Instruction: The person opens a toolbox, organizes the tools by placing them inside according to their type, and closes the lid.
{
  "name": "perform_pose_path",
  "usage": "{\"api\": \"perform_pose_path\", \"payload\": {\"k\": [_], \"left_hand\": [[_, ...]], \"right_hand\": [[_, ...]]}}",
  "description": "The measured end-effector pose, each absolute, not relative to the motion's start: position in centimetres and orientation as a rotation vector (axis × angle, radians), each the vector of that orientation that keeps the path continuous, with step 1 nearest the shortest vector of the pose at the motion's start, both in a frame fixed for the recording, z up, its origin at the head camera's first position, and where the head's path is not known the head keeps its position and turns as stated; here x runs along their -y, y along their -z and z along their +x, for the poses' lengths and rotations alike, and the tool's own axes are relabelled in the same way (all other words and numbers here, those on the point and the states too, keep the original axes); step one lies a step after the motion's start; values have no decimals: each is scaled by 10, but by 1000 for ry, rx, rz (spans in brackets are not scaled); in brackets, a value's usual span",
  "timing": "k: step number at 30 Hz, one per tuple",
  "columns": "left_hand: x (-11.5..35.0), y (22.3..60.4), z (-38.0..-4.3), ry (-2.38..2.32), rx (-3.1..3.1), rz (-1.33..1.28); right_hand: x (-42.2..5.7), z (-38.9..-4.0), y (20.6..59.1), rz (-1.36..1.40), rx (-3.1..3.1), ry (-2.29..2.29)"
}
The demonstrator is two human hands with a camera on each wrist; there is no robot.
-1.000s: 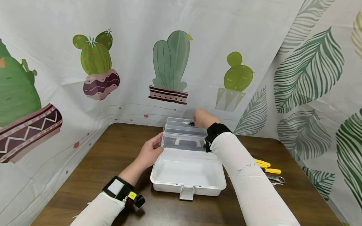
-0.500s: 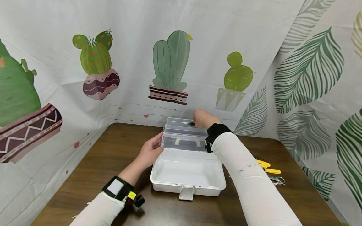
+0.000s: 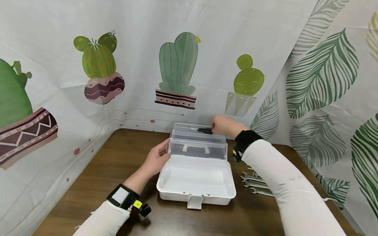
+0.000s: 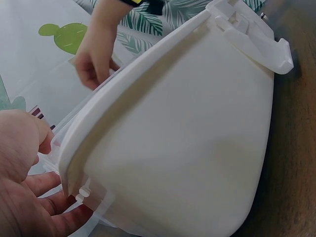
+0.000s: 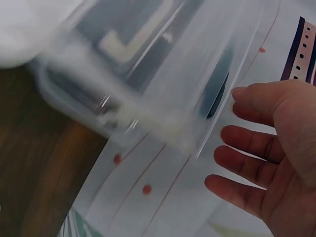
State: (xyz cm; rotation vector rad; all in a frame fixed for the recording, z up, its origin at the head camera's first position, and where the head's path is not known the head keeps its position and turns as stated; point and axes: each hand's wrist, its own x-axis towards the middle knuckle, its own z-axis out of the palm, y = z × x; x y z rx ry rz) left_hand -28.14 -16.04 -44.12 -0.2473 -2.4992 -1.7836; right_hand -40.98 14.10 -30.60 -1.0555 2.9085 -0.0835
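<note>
An opened white toolbox point(image 3: 171, 196) faces me on the table, its clear upper part point(image 3: 177, 149) with a carry handle raised at the back. My left hand point(image 3: 156, 160) grips the left edge of that clear part, thumb in front and fingers behind. In the top clear compartment lies a black-handled tool point(image 3: 205, 130) with a thin metal shaft. Just right of the tool is my right hand point(image 3: 226, 126). Its fingers point(image 5: 249, 158) are spread and loosely bent beside the clear wall in the right wrist view, holding nothing.
Several wrenches point(image 3: 256, 184) lie on the brown table point(image 3: 124, 150) right of the toolbox, partly under my right sleeve. The box's front latch point(image 3: 195, 201) hangs down. A printed curtain point(image 3: 138, 65) stands close behind the table.
My right hand has moved right, off the black-handled tool, which now shows more fully in the compartment. The sleeve uncovers wrenches and hides the yellow-handled tools. My left hand stays put.
</note>
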Motion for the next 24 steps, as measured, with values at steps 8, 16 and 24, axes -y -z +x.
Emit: {"api": "perform_pose_path", "payload": {"k": [8,16,24], "left_hand": [[160,441,-282,1788,2489,-259],[160,441,-282,1797,2493,-245],[160,442,-282,1812,2494,-236]], "right_hand": [[-197,-391,303,-1112,-2943,63],[-267,-389,314,-873,-2956,162],[-333,-391,353,-615,-2886,309]]}}
